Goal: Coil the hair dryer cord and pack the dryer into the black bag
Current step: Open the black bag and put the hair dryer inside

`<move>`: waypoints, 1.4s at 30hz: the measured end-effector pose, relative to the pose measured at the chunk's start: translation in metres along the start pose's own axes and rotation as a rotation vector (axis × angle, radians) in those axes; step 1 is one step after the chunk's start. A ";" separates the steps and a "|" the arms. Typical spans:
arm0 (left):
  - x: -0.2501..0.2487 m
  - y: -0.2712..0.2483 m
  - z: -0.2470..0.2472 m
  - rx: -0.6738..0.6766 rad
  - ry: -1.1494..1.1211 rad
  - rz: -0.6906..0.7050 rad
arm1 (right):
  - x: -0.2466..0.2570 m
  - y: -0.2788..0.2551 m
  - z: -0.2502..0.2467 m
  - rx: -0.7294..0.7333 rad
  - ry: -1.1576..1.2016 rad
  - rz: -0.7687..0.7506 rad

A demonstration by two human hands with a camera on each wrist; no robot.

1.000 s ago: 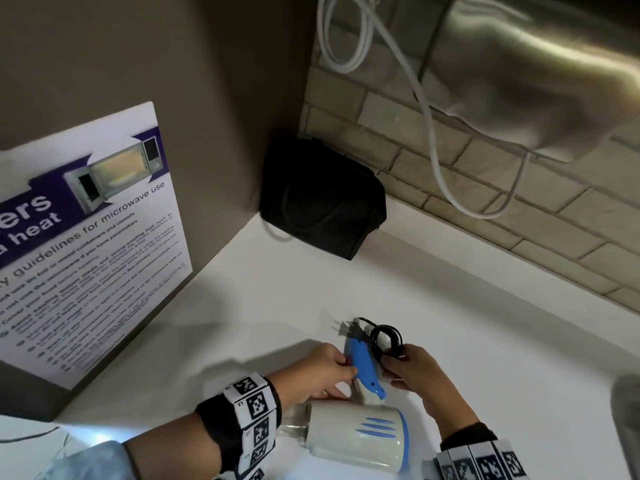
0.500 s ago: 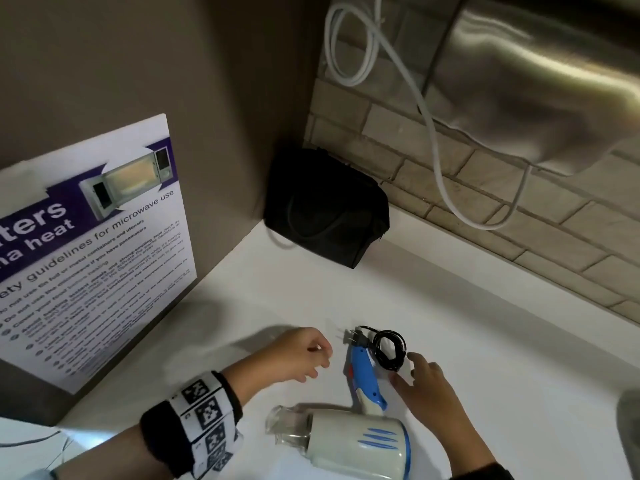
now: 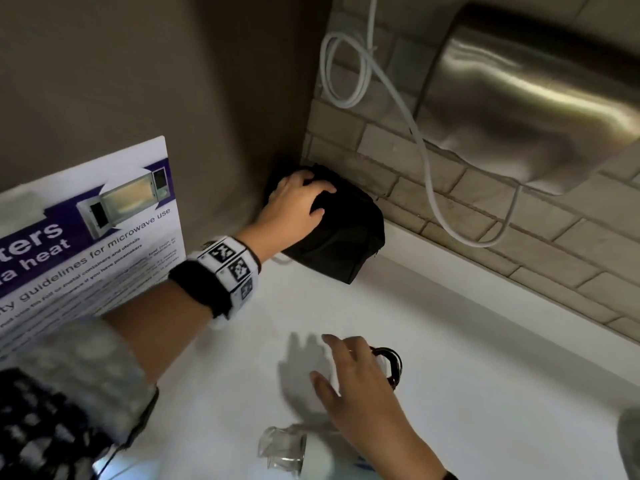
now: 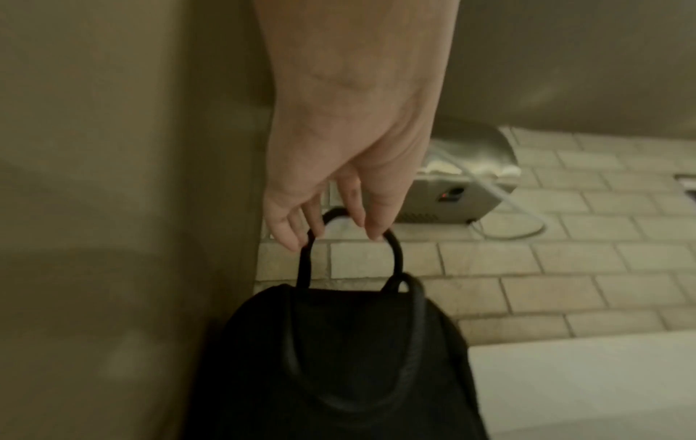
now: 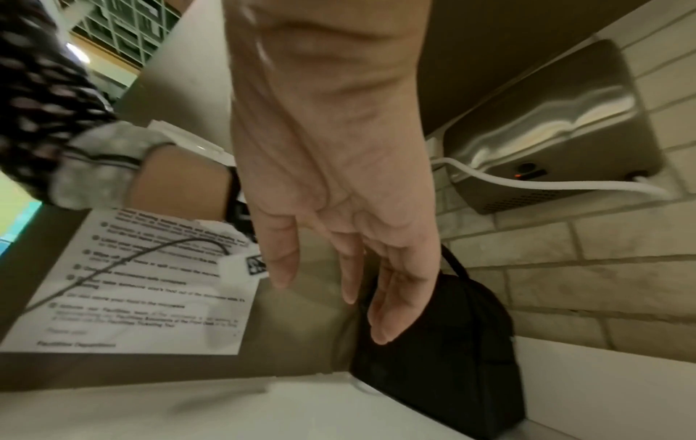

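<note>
The black bag (image 3: 346, 237) stands in the back corner of the white counter, against the brick wall. My left hand (image 3: 298, 202) is on top of it. In the left wrist view the left hand (image 4: 339, 220) has its fingers curled round one looped handle (image 4: 395, 256) of the bag (image 4: 339, 372). The white hair dryer (image 3: 313, 455) lies at the near edge, partly under my right hand (image 3: 349, 372). Its black coiled cord (image 3: 394, 365) shows just beyond that hand. The right hand (image 5: 348, 282) holds nothing, its fingers straight.
A microwave-guidelines poster (image 3: 86, 244) hangs on the left wall. A steel hand dryer (image 3: 526, 109) with a white cable (image 3: 426, 161) is mounted on the brick wall above the counter (image 3: 467, 358). A grey object (image 3: 630, 441) sits at the right edge.
My left hand left the dryer and reached forward to the bag, where it now grips a handle. My right hand let go of the coiled cord and hovers over the dryer.
</note>
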State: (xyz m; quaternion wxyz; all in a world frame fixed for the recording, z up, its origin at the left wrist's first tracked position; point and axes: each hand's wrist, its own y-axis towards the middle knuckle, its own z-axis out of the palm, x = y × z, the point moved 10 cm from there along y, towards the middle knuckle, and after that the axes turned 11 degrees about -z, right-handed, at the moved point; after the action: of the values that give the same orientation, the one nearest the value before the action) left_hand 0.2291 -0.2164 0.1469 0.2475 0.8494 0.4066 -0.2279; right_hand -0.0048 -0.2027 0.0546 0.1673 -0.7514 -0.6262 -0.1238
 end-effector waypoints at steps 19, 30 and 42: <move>-0.032 0.026 -0.063 -0.053 0.076 0.048 | -0.009 0.040 -0.027 -0.115 0.159 0.028; -0.065 -0.037 -0.131 -0.107 -0.061 0.112 | -0.019 0.031 -0.058 -0.287 0.509 0.107; -0.003 -0.077 -0.121 0.139 -0.496 -0.212 | -0.026 0.056 -0.063 -0.231 0.367 -0.104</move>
State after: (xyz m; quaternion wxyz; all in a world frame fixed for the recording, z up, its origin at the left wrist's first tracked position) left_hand 0.1884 -0.1030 0.2238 0.2555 0.7354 0.4035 -0.4807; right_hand 0.0470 -0.2604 0.0962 0.1846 -0.6970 -0.6050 -0.3378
